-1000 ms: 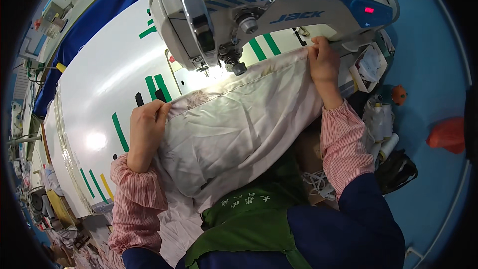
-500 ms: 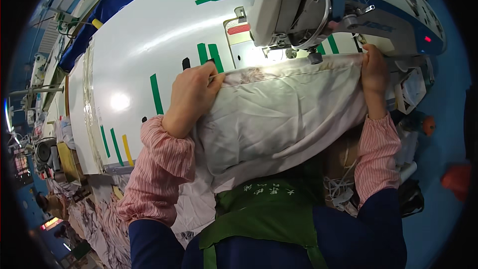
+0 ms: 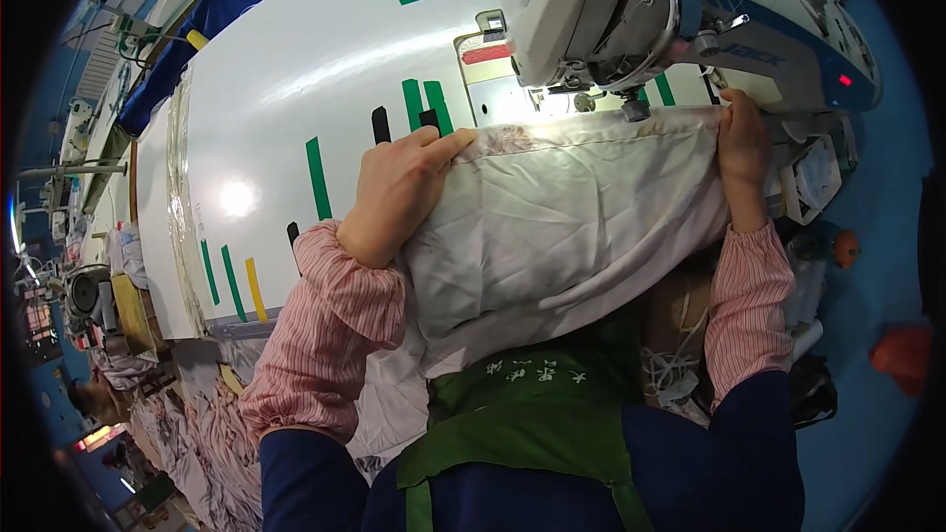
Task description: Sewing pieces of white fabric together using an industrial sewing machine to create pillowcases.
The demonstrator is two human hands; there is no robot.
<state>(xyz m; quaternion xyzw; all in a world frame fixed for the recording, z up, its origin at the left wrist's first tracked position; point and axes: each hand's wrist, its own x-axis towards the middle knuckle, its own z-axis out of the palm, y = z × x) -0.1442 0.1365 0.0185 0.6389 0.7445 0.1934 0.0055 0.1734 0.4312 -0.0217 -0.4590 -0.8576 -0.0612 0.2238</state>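
— Left hand (image 3: 399,199) first: how does it sit in the head view?

— Its fingers are curled over the left end of the white cloth (image 3: 562,227), pinching the folded top edge against the white table (image 3: 296,89). The thumb side points toward the sewing machine (image 3: 631,10).

— And the right hand (image 3: 744,153)?

— It is closed on the right end of the same edge, fingers wrapped over the fabric, just below and to the right of the needle area (image 3: 631,103). Between the two hands the edge runs taut and nearly straight under the machine's head.

— Where does the rest of the cloth lie?

— It hangs from that edge down toward the person's lap, creased, covering part of the green apron (image 3: 532,414). A small patterned patch shows near the left hand's fingertips.

— What else is about?

— Green tape strips (image 3: 317,177), some black ones and a yellow one are stuck on the table. Both forearms wear pink striped sleeves (image 3: 325,335) over dark blue. A heap of pale fabric (image 3: 197,433) lies at the lower left, below the table's edge. To the right of the machine a red light (image 3: 844,80) glows on its body, and an orange thing (image 3: 902,355) sits on the blue floor; what it is I cannot tell.
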